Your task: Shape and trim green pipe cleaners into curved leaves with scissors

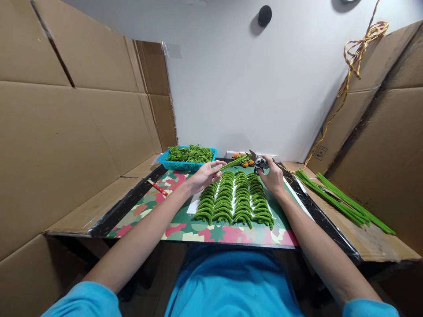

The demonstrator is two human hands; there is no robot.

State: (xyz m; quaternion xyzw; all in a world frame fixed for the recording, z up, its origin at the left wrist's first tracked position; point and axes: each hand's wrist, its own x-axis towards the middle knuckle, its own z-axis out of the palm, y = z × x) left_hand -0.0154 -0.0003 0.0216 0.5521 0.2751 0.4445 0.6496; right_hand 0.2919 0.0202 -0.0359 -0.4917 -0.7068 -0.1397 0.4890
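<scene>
Left grip: the left hand (205, 178) pinches a straight chenille-stem bundle (235, 162) above the far end of the curved-piece columns (243, 198).
Right grip: the right hand (272, 176) is closed on the shears (261, 164), blades at the bundle's far tip; whether they touch it, I cannot tell.
Done, it seems: four curved-piece columns, laid over a white sheet (194, 207) on the counter (198, 233).
Also shaped: a loose curly heap (190, 154) in the blue basket (185, 166), beyond and left of the columns.
Left, by the look of it: the held bundle, plus long straight stems (333, 200) on cardboard right of the columns, apparently unshaped.
</scene>
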